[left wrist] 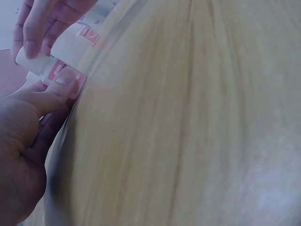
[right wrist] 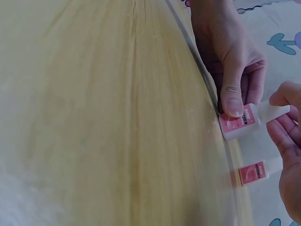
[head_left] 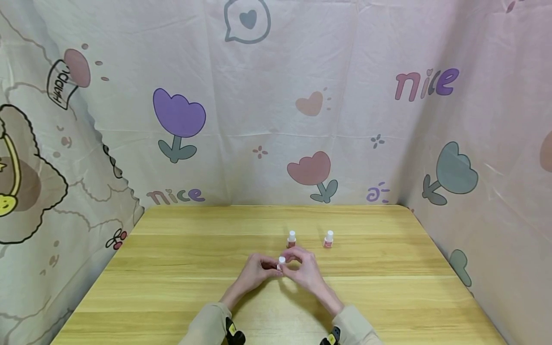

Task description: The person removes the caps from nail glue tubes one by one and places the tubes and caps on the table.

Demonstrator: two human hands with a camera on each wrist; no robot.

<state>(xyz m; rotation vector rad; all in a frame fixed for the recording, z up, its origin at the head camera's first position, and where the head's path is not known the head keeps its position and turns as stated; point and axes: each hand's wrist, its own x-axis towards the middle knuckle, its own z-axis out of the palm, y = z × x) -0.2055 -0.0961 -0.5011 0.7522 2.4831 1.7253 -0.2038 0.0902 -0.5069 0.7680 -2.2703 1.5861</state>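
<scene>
A small white bottle (right wrist: pixel 238 123) with a pink label stands upright at the middle of the table, between my two hands. My left hand (head_left: pixel 257 273) pinches its body low down, the thumb lying over the label. From the other side, my right hand (head_left: pixel 305 270) grips the white cap (left wrist: pixel 32 61) between thumb and fingers. The cap sits on top of the bottle. Just beyond the hands is a second bottle (head_left: pixel 292 238) of the same kind, its lower part close behind the right fingers in the head view.
A third matching bottle (head_left: pixel 328 239) stands upright farther right on the wooden table (head_left: pixel 194 239). Patterned cloth (head_left: pixel 258 120) hangs behind the table's far edge and along both sides. Dark wrist cameras sit by the beige sleeves (head_left: pixel 207 323).
</scene>
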